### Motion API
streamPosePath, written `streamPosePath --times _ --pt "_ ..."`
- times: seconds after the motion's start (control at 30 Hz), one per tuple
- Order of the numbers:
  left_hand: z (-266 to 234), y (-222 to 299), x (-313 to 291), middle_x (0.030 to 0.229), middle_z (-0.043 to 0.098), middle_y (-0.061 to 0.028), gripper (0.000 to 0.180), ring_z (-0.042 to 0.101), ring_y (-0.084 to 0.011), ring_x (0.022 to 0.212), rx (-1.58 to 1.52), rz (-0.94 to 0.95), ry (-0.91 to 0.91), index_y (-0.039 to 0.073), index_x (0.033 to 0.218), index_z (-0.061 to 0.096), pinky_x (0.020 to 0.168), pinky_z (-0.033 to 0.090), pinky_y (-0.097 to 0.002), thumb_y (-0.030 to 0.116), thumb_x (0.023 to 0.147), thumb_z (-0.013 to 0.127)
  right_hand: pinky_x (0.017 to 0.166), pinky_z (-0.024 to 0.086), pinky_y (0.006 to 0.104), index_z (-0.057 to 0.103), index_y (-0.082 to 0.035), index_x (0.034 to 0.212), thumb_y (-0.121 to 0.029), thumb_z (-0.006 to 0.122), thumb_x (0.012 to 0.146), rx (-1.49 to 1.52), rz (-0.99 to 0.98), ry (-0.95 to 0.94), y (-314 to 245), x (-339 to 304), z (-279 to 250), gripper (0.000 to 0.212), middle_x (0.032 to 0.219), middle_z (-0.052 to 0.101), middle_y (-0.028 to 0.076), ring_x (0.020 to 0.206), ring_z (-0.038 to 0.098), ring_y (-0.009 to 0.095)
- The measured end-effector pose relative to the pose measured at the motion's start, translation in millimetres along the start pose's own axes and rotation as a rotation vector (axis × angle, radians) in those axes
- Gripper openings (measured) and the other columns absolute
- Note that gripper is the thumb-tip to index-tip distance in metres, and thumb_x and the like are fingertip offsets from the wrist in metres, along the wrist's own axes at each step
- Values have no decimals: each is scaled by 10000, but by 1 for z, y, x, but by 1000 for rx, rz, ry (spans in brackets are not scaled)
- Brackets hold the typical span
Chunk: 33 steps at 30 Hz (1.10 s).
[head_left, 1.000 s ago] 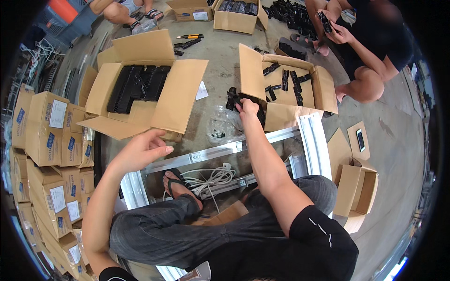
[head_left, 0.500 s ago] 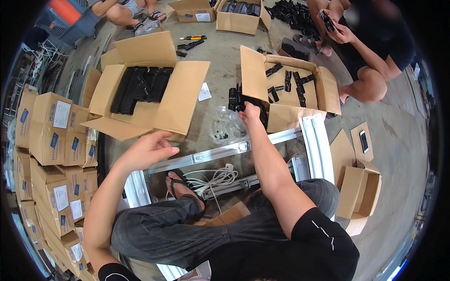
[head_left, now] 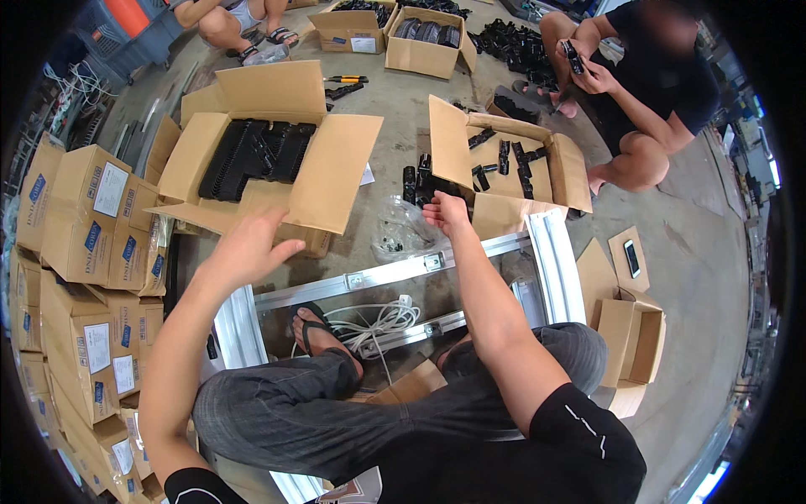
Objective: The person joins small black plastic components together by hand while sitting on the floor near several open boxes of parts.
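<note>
My left hand (head_left: 250, 242) is open, its thumb held away from the fingers, over the near flap of the left carton (head_left: 351, 164). Rows of black ribbed plastic parts (head_left: 252, 160) fill much of that carton. My right hand (head_left: 447, 213) has loosely bent fingers that stand apart, and I see nothing in them. It hovers beside a clear plastic bag (head_left: 395, 223) with small dark pieces in it. Just beyond it, black plastic parts (head_left: 410, 181) stand against the right carton (head_left: 514, 208). More black parts (head_left: 525, 172) lie scattered inside that carton.
A silver metal frame (head_left: 390, 269) surrounds my legs, with a coiled white cable (head_left: 390, 319) inside it. Stacked cartons (head_left: 96, 214) line the left. A phone (head_left: 631, 258) and small open box (head_left: 642, 340) lie at right. A co-worker (head_left: 663, 101) holds a black part.
My right hand has drawn back slightly from the black parts toward the plastic bag. My left hand has lifted and its fingers now reach over the left carton's flap. The view has shifted a little.
</note>
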State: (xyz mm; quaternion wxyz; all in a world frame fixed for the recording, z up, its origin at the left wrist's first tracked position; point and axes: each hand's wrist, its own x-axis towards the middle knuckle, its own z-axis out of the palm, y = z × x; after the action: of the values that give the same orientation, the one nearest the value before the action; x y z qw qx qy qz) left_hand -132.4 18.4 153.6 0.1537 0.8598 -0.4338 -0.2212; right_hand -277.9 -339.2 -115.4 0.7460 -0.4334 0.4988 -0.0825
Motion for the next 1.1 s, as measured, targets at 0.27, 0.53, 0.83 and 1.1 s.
streamPosePath --times 0.27,0.53,0.83,1.1 --pt "-3 -34 11 1171 615 -201 673 562 -380 1174 415 143 41 -21 1202 593 1013 440 -462 472 783 779 513 545 337 573 -7 1013 -302 617 954 -142 -144 58 -43 -48 -45 304 859 684 155 630 680 221" --pt "27 -57 -6 1326 569 -243 805 532 -382 1249 364 31 -96 -34 1337 535 1080 412 -453 518 791 748 474 522 303 625 27 1017 -285 647 928 -471 -360 138 -121 -128 -76 325 857 670 138 629 675 194" --pt "86 -107 -40 1424 506 -183 620 445 -341 1339 384 161 308 -8 1390 479 1143 324 -462 202 836 662 512 571 342 673 19 958 -279 673 899 -1095 -593 289 -248 -239 -27 303 793 683 106 567 656 192" --pt "100 -116 -44 1446 488 -177 570 438 -352 1346 421 183 401 -17 1374 489 1154 313 -490 20 812 582 603 548 354 687 27 955 -328 625 870 -1436 -1003 139 -263 -297 86 370 712 689 129 637 697 213"
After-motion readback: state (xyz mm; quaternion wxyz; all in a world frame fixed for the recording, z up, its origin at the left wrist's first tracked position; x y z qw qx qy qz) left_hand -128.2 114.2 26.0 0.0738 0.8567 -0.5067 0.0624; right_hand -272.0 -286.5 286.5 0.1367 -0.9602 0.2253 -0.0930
